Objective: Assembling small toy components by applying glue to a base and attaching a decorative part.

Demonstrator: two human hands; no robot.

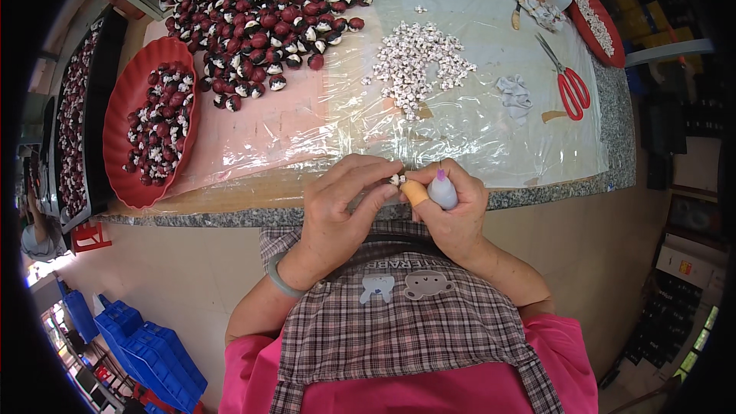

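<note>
Just in front of the table's near edge, my two hands meet. My left hand (341, 201) is closed, its thumb and fingertips pinching a small white piece with dark marks (397, 179). My right hand (460, 211) is wrapped round a small whitish squeeze bottle (443, 193) whose purple tip points up. An orange finger cover (415, 192) sits on a right-hand digit, close beside the white piece. Beyond my hands lies a loose pile of similar small white pieces (414, 61) on clear plastic sheeting (307, 134).
A big heap of dark red, black and white rounded pieces (261, 27) lies far left. A red scalloped tray (115, 146) holds more, beside a black tray (103, 100). Right are red-handled scissors (571, 92), crumpled tissue (515, 96) and a red dish (590, 38). Blue crates (153, 356) stand lower left.
</note>
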